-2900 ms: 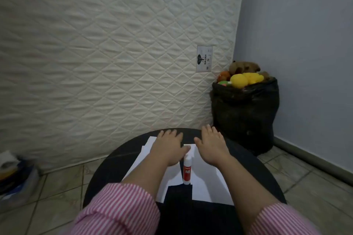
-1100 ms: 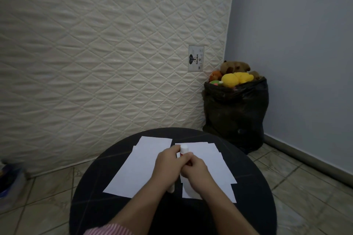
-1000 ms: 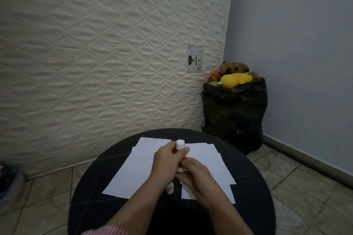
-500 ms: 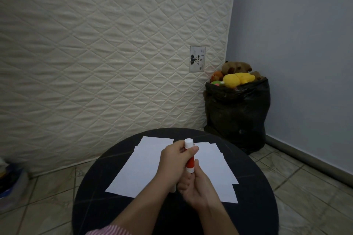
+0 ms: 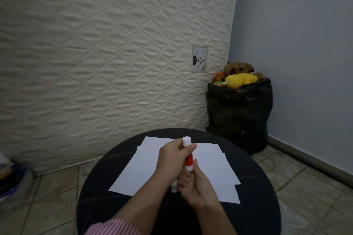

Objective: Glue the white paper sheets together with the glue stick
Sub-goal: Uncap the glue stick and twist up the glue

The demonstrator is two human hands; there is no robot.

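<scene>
Glue stick [image 5: 188, 155]: red barrel, white tip up, held upright above the round black table [image 5: 254, 204], over the gap between the paper sheets.

Left hand [image 5: 172, 160] wrapped around the upper barrel, thumb and fingers clenched just under the white tip. Right hand [image 5: 194, 187] pinches the white base from below, fingertips closed on it. Looks like the base is being twisted to wind the glue out; whether the white tip is bare glue or a cap I cannot tell.

A small white piece [image 5: 174, 187] lies on the table below the hands, mostly hidden; possibly the cap.

Paper: left white sheets [image 5: 141, 166] and right white sheets [image 5: 214, 166] lie flat, edges staggered, each a loose stack of at least two. Nothing pins them down.

Risks, as judged:
- Over-winding would leave too much glue out, so it could smear or snap when pressed.
- Both hands are on the stick, so a loose sheet would drag and crumple under the first stroke.
- The staggered stacks may bond misaligned.
- Glue running past a paper edge would mark the table.
- The small white piece sits near the wrists and could be knocked to the tiled floor [image 5: 57, 192].
</scene>
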